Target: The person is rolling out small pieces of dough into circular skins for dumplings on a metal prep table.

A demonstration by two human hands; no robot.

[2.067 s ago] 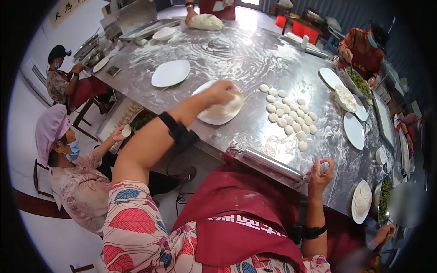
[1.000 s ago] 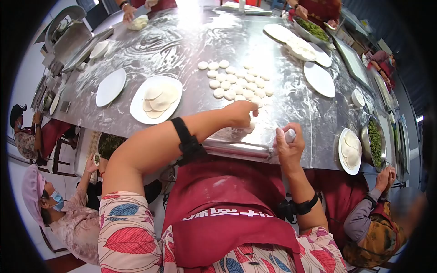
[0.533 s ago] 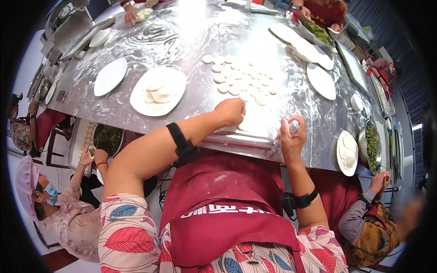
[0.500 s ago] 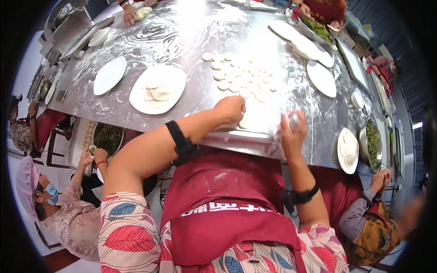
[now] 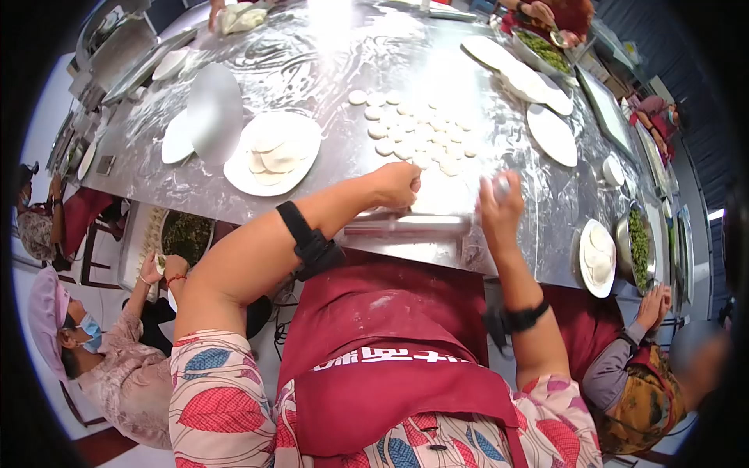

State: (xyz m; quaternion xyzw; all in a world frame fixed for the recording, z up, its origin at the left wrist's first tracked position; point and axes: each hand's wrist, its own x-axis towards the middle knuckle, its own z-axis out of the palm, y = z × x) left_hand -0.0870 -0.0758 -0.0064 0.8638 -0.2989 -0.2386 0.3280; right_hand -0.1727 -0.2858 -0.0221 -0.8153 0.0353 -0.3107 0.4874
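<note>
While wrappers (image 5: 273,158) overlap on a plate (image 5: 238,168), the left hand (image 5: 399,186) curls

Whether its fingers (image 5: 412,189) hold anything, I cannot tell. Dough rounds (image 5: 420,134) cluster on the desk (image 5: 343,160) just beyond; the right hand (image 5: 502,204) clenches a pale handle (image 5: 502,186).

Beyond the left fingers (image 5: 411,186), a metal desk (image 5: 328,86) is stretching away, white glare (image 5: 331,23) shining near its far edge. Far to their right, a dark ridged wall or curtain (image 5: 651,51) is rising and a light strip (image 5: 715,214) is glowing. Well to their left, pale floor (image 5: 90,316) is showing and a pale wall (image 5: 48,109) is standing.
</note>
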